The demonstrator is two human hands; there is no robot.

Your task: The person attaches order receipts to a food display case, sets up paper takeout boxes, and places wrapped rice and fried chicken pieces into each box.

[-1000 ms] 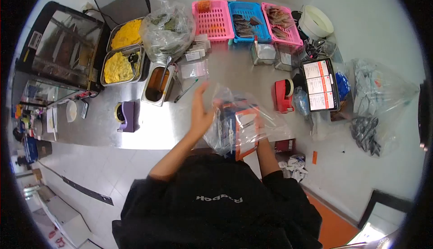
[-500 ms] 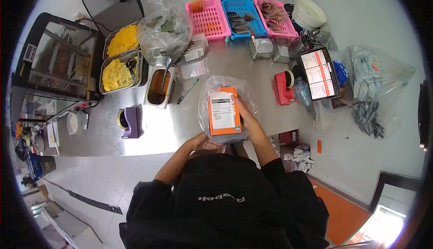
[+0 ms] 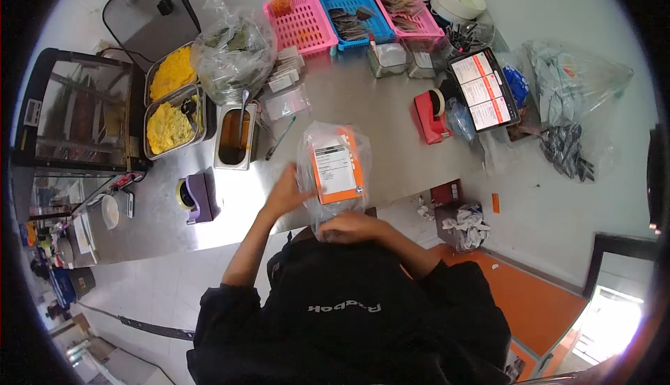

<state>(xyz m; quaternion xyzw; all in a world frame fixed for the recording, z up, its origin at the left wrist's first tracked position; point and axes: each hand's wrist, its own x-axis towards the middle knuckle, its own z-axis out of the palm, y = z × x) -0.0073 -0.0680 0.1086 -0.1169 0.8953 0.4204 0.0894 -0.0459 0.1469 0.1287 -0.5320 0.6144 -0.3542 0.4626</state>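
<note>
A clear plastic bag (image 3: 307, 149) with an orange box (image 3: 354, 165) inside lies at the front edge of the metal table. A white printed label covers much of the box's top face. My left hand (image 3: 286, 191) is at the left side of the bag, its fingers apart and its thumb toward the box; whether it touches the plastic is unclear. With closed fingers, my right hand (image 3: 349, 227) grips the gathered near end of the bag, just below the box.
Left are a purple tape dispenser (image 3: 199, 200), a sauce tray (image 3: 232, 139), yellow food trays (image 3: 169, 128) and a leaf-filled bag (image 3: 237, 54). Baskets (image 3: 301, 21) line the back. On the right stand a red tape dispenser (image 3: 430, 120) and a tablet (image 3: 484, 91).
My left hand has moved up from below the bag to its left side. My right hand has left the box's right side and closed on the bag's near end.
</note>
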